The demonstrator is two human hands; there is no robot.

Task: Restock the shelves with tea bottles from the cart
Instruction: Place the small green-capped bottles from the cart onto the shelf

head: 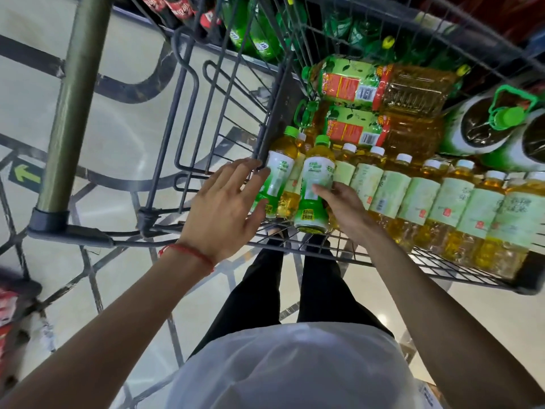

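Wire cart (pixel 281 95) on glossy cream floor (pixel 124 137), dark inlaid lines, green arrow sticker (pixel 27 175). Right grip (pixel 345 209) clamped on green-capped tea bottle (pixel 314 187) at cart's near corner. Left grip (pixel 224 208) spread apart, fingertips at neighbouring bottle (pixel 278 172). White-capped tea row (pixel 418 199) lies alongside. Green soda bottles (pixel 259 39) shelved beyond cart.

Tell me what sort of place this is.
Most likely a supermarket aisle. A wire shopping cart holds rows of identical tea bottles, cola bottles and green soda bottles stand on a low shelf beyond it, and a green arrow sticker marks the polished floor.
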